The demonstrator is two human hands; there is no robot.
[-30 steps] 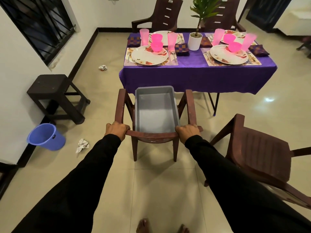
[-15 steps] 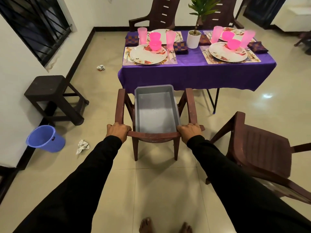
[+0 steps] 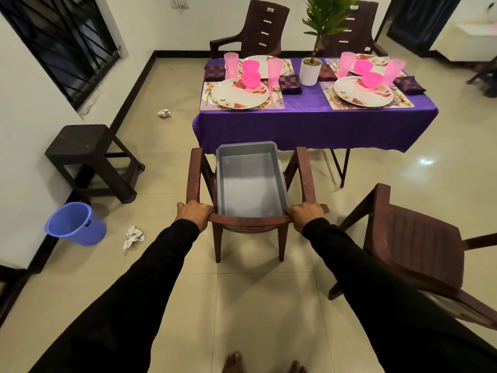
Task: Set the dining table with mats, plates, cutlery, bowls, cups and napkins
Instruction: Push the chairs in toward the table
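1. Gripping the top rail of the brown chair (image 3: 250, 219) from behind, my left hand (image 3: 194, 213) and right hand (image 3: 305, 214) are each curled round it, at opposite ends.
2. An empty grey tub (image 3: 251, 181) rides on its seat, and the set dining table (image 3: 317, 127) stands just ahead.
3. I judge the places laid already; sliding the chair level and slowly keeps the tub from tipping or catching the purple cloth (image 3: 309, 135).

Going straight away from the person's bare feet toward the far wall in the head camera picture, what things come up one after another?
Bare feet → chair back gripped by both hands → grey tub on the chair seat → purple tablecloth → near plate → pink bowl → far chair.
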